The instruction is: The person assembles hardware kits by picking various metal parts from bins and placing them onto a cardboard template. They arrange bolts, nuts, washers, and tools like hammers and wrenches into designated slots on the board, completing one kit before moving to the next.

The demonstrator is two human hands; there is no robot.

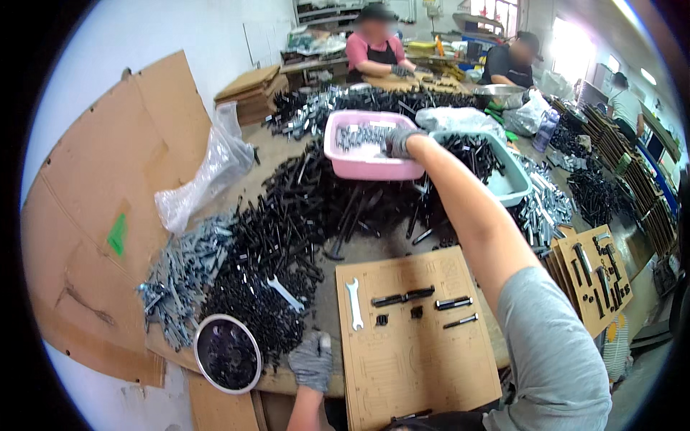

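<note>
The right hand [399,142], in a grey glove, is stretched far forward into the pink basin [363,167]; its fingers curl down among the small silver parts [359,135] that lie on the basin floor, but I cannot tell if they pinch one or only touch them. The left hand [312,360], also gloved, rests near the table edge with fingers folded loosely and holds nothing, just beside the cardboard template [413,359]. On this template lie a silver wrench [353,303] and several black bolts [402,296] set in cut slots. Left of the left hand stands a round metal bowl [203,373] with black small parts inside. Just right of the pink basin is a pale blue basin [519,188], which holds long black bolts. Between the basins and the template spreads a big heap of black screws [287,230], and a pile of silver bolts [176,276] lies at its left. A clear plastic bag [205,176] lies further left, and a second filled template [595,276] is at the right
</note>
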